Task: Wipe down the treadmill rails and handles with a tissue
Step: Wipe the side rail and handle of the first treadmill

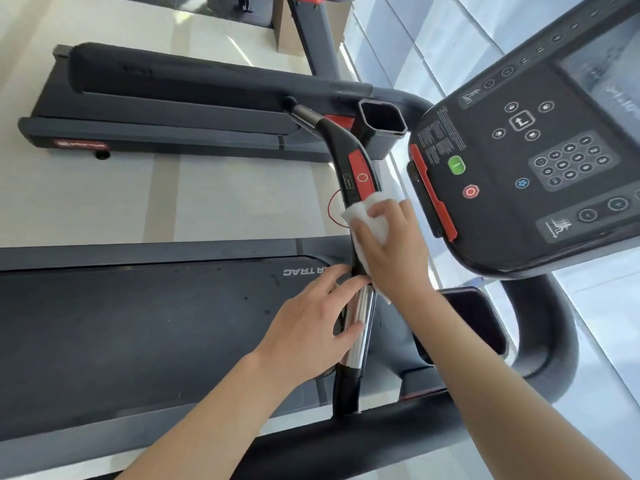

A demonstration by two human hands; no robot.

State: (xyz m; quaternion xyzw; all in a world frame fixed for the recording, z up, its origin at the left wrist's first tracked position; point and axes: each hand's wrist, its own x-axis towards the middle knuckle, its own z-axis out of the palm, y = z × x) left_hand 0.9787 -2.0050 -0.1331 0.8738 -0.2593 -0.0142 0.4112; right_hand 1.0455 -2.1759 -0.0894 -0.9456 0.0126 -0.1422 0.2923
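Gym floor (104,202) behind; right hand (391,251) fingers spread, pressing tissue (363,216) onto handle (353,161); left hand (311,327) curled round chrome grip (362,327)

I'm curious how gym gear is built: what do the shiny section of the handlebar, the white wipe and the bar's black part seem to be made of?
The shiny grip section looks like polished metal, perhaps chrome: it mirrors the light in streaks. The tissue is soft white paper, crumpled under the right hand. The black handlebar seems glossy moulded plastic, though coated metal is possible.
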